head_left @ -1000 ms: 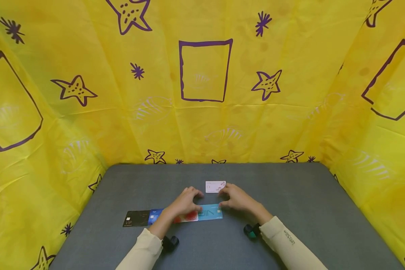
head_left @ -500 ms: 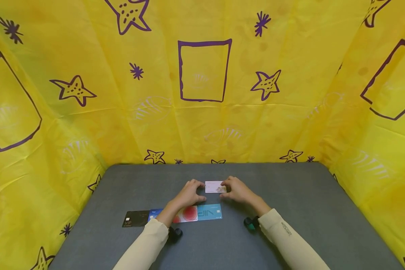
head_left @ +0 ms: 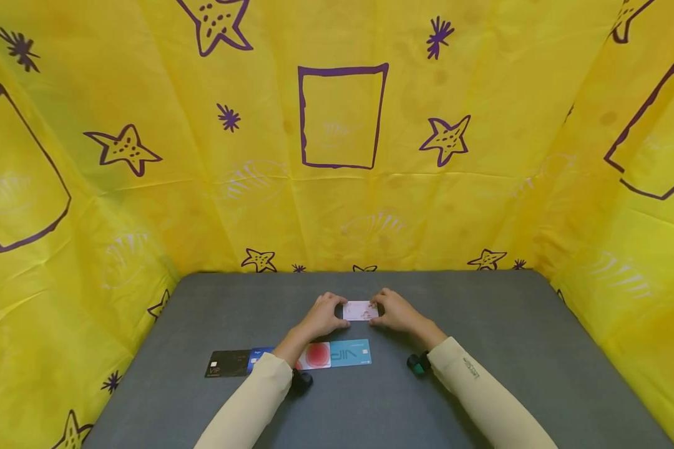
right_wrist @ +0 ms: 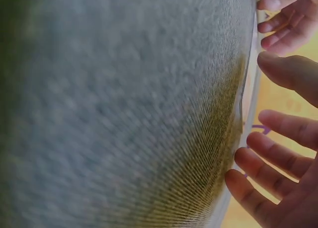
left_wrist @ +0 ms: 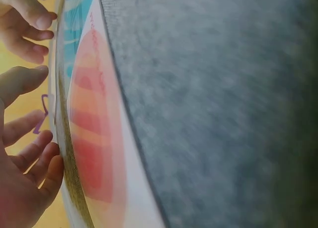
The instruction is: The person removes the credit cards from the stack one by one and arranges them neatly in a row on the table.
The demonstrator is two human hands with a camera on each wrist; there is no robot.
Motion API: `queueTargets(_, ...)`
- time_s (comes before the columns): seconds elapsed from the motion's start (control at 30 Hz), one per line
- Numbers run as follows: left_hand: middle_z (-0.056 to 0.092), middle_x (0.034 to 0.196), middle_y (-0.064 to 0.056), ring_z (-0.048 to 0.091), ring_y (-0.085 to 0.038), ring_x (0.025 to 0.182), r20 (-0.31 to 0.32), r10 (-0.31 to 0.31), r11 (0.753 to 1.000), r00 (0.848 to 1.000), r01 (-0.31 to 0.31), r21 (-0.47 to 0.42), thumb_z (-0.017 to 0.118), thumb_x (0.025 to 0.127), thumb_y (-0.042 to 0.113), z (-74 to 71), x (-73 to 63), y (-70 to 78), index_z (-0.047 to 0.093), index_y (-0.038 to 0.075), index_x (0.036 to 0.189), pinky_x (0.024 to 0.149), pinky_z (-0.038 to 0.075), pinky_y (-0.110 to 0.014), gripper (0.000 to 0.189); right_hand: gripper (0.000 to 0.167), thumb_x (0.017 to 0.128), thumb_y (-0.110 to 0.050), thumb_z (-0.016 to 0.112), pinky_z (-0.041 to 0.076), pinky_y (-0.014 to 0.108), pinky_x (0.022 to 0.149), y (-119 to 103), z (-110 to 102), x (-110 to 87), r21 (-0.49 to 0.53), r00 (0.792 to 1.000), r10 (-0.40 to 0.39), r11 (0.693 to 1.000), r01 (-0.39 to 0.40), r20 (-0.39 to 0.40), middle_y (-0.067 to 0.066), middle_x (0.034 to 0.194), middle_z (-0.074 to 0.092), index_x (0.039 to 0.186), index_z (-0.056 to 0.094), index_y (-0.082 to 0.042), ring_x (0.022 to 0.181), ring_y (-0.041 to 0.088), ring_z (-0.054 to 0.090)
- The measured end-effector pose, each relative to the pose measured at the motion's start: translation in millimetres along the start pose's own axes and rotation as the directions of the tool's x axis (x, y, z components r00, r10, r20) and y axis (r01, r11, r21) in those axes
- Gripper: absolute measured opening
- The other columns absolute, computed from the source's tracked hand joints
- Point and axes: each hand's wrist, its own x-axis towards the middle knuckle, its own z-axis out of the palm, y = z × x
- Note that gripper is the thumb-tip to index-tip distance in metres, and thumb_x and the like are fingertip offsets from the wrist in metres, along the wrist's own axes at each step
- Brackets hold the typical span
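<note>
A white card (head_left: 361, 310) with a small pinkish print lies on the grey table, beyond a row of cards. My left hand (head_left: 321, 317) holds its left end, with thumb and forefinger at the two left corners. At the right end, my right hand (head_left: 397, 313) holds the card the same way, its fingertips overlapping the right corners. Both wrist views show the fingers spread and lightly bent low at the table. Nearer me, the row has a black card (head_left: 227, 363), a blue card (head_left: 260, 357), a white card with a red circle (head_left: 317, 355) and a light-blue VIP card (head_left: 351, 353).
The grey tabletop (head_left: 483, 349) is bounded at the back and sides by a yellow curtain (head_left: 337, 212) with purple drawings. My left sleeve (head_left: 253, 396) passes over part of the card row and hides it. Black wrist cameras are strapped to both wrists.
My left hand has moved from over the light-blue card forward and right to the white card's left end. My right hand has shifted slightly forward onto its right end. The row stays put.
</note>
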Motion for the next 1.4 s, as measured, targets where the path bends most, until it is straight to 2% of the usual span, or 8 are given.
queueTargets(0.33,0.055,0.119,-0.015,0.048,-0.029,0.109,-0.013,-0.018,0.999,1.0,0.018,0.029,0.08,0.079,0.025,3.5,5.9,8.1,0.062,0.004,0.123,0.098,0.043,-0.047,0.052,0.045,0.076,-0.024,0.083,0.048,0.042,0.089,0,-2,6.0,-0.028,1.0,0.002,1.0,-0.001,0.031,0.011,0.108,0.059,0.113,0.067,-0.002,0.095,0.023,0.056)
queueTargets(0.57,0.054,0.123,-0.014,0.046,-0.028,0.11,0.017,-0.043,0.998,0.999,0.042,0.053,0.078,0.081,0.025,3.7,12.9,7.3,0.061,0.004,0.128,0.098,0.043,-0.044,0.054,0.045,0.076,-0.022,0.083,0.048,0.042,0.089,-1,-4,10.6,-0.052,0.998,0.013,0.999,-0.009,0.063,0.011,0.109,0.06,0.113,0.068,-0.002,0.094,0.023,0.055)
queueTargets(0.87,0.055,0.118,-0.011,0.046,-0.026,0.107,0.038,-0.04,0.997,0.998,0.038,0.065,0.078,0.082,0.024,4.8,19.7,3.5,0.065,0.007,0.124,0.093,0.043,-0.042,0.047,0.04,0.076,-0.021,0.083,0.044,0.036,0.079,1,-7,16.5,-0.066,0.994,-0.007,0.998,0.014,0.106,0.006,0.097,0.056,0.109,0.07,-0.003,0.084,0.018,0.05)
queueTargets(1.13,0.055,0.119,-0.011,0.046,-0.027,0.11,0.046,-0.041,0.998,0.998,0.038,0.051,0.077,0.082,0.026,4.5,19.7,1.7,0.065,0.008,0.123,0.096,0.043,-0.044,0.046,0.04,0.076,-0.022,0.083,0.044,0.036,0.081,3,-5,17.5,-0.04,0.993,0.014,0.999,-0.01,0.117,0.005,0.098,0.055,0.109,0.069,-0.003,0.086,0.018,0.05)
queueTargets(1.4,0.054,0.113,-0.008,0.046,-0.023,0.102,0.093,-0.037,0.993,0.995,0.026,0.114,0.077,0.082,0.03,0.4,22.3,3.2,0.064,0.01,0.122,0.091,0.045,-0.04,0.047,0.042,0.078,-0.023,0.081,0.045,0.037,0.083,5,-4,19.1,-0.055,0.99,0.027,0.998,-0.02,0.138,0.006,0.102,0.055,0.113,0.067,-0.003,0.088,0.019,0.05)
